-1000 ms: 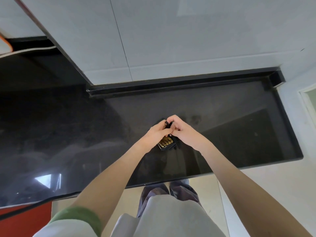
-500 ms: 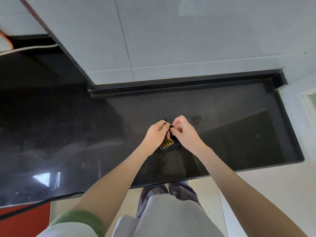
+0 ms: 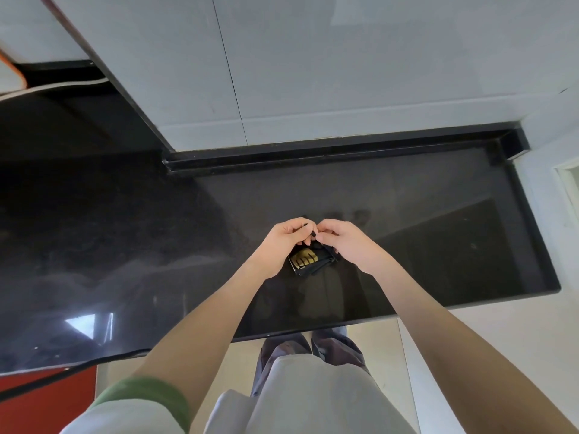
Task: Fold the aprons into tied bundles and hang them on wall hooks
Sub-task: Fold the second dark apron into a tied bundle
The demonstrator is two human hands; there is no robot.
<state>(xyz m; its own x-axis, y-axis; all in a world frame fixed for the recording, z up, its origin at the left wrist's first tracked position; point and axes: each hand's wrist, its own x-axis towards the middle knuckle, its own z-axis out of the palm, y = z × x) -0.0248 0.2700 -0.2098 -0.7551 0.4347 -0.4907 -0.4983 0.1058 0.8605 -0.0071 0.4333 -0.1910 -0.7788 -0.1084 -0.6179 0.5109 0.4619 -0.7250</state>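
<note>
Apron [image 3: 308, 261]: found folded into a small black bundle with a gold print, lying on the dark glossy tabletop [image 3: 423, 239], near its front edge. Observed left hand [image 3: 282, 242] and right hand [image 3: 347, 242] meeting above it, fingers curled, both pinching a thin black tie [image 3: 312, 234] at the bundle's top.
</note>
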